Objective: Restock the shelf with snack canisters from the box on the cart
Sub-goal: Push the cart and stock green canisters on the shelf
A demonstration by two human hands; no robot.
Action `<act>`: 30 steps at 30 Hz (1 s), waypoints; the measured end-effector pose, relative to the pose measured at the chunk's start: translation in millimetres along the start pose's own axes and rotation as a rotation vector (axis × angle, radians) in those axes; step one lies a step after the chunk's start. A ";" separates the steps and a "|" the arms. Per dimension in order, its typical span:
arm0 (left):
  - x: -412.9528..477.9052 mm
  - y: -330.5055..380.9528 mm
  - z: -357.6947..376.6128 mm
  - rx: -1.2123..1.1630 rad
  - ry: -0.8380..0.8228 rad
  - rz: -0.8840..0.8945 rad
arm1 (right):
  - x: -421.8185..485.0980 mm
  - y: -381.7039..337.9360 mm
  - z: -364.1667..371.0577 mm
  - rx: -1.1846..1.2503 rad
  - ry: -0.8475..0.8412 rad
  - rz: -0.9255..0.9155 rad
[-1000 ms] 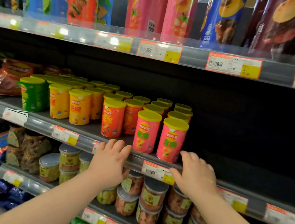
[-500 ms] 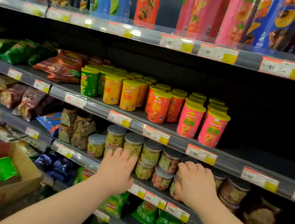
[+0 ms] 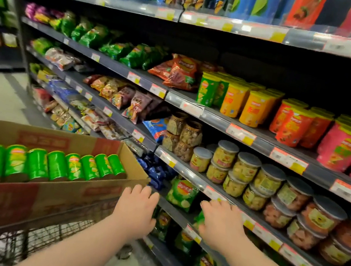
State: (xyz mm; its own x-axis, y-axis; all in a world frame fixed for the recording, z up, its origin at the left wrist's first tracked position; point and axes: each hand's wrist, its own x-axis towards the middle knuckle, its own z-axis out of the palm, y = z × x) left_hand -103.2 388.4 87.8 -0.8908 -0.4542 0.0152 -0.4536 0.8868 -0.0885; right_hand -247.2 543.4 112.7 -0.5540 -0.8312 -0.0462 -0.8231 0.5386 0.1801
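Holding nothing: both hands palm-down, fingers loosely extended, forearms reaching forward from bottom of frame. Lower left: box [image 3: 16,203] on cart [image 3: 45,239], green canisters [image 3: 56,167] lying in row inside. Left hand [image 3: 136,210] lower centre, fingertips at box's right corner; contact unclear. Right hand [image 3: 221,225] beside it, apart. Right: shelf [image 3: 262,146] with upright canisters [image 3: 255,109].

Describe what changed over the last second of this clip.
Both hands, left hand and right hand, dropped from the shelf edge by the pink canisters down and leftward toward the box of green canisters. Nothing gripped or released; pink canisters unmoved.
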 end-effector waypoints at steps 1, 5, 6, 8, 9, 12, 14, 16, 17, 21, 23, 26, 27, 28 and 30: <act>-10.5 -11.4 4.9 -0.005 -0.013 -0.036 | 4.2 -14.7 1.2 0.000 -0.009 -0.035; -46.0 -52.2 23.6 -0.018 -0.060 -0.168 | 16.4 -69.9 4.9 -0.013 -0.051 -0.153; -52.8 -60.2 27.9 -0.024 -0.074 -0.198 | 18.6 -81.5 5.9 -0.015 -0.061 -0.180; -64.7 -73.5 35.4 -0.039 -0.107 -0.250 | 23.2 -101.6 6.8 -0.023 -0.081 -0.235; -69.6 -79.3 39.1 -0.048 -0.120 -0.272 | 26.6 -109.7 7.9 -0.025 -0.086 -0.260; -81.2 -95.0 47.7 -0.064 -0.144 -0.337 | 40.2 -131.2 11.4 -0.027 -0.114 -0.326; -86.7 -105.1 52.0 -0.068 -0.171 -0.379 | 51.6 -143.9 14.1 -0.023 -0.137 -0.367; -90.3 -115.4 56.1 -0.068 -0.204 -0.415 | 64.6 -155.8 16.6 -0.022 -0.146 -0.410; -91.1 -120.8 58.1 -0.067 -0.215 -0.433 | 71.9 -161.7 18.0 -0.024 -0.147 -0.433; -83.0 -145.3 64.3 -0.064 -0.237 -0.516 | 106.9 -184.8 21.3 -0.015 -0.151 -0.510; -71.1 -157.3 65.5 -0.055 -0.265 -0.544 | 127.3 -193.2 22.2 0.000 -0.152 -0.539; -43.7 -171.2 66.4 -0.052 -0.280 -0.556 | 160.7 -197.9 22.9 0.015 -0.170 -0.573; -32.9 -174.7 66.8 -0.055 -0.279 -0.556 | 172.6 -197.6 23.6 0.018 -0.179 -0.579; -22.2 -177.6 67.5 -0.063 -0.279 -0.555 | 184.2 -197.1 24.7 0.023 -0.189 -0.582; -2.1 -182.8 70.3 -0.079 -0.284 -0.554 | 206.1 -196.0 26.9 0.038 -0.216 -0.582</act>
State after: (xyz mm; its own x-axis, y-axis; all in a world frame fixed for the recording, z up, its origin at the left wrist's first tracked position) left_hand -16.5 221.3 33.9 -0.4858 -0.8438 -0.2282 -0.8563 0.5118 -0.0694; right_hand -203.4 270.1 41.5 -0.0221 -0.9456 -0.3246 -0.9994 0.0128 0.0308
